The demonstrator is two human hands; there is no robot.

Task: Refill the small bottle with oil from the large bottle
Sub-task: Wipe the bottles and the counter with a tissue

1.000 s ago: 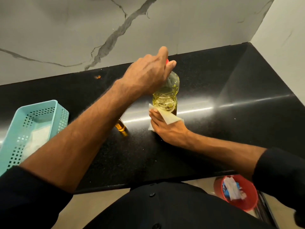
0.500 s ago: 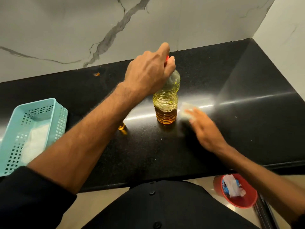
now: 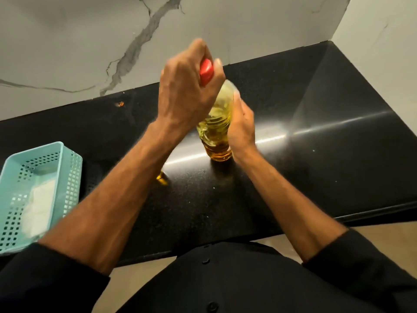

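While only the head view is available, it shows the work at the cap stage. Left hand (image 3: 182,96) sits over the top of the large bottle (image 3: 217,132), its fingers curled round the red cap (image 3: 206,71); the picture is blurred there, and whether the cap is seated on the neck or already lifted cannot be told. Right hand (image 3: 242,125) grips the right side of the bottle's body, fingers wrapped against it. The bottle stands upright on the black counter (image 3: 316,154), oil filling most of it. Small bottle (image 3: 161,176) is almost wholly hidden behind the left forearm; only an amber sliver shows, on the counter to the left of the large bottle and nearer the person. A teal basket (image 3: 67,159) stands at the left edge.

Judgement: either pouring has not begun or it is finished and the cap is going back on. If opening, the next move calls for the cap set aside and the small bottle brought into clear reach, since its narrow mouth would demand a slow, steady tilt.
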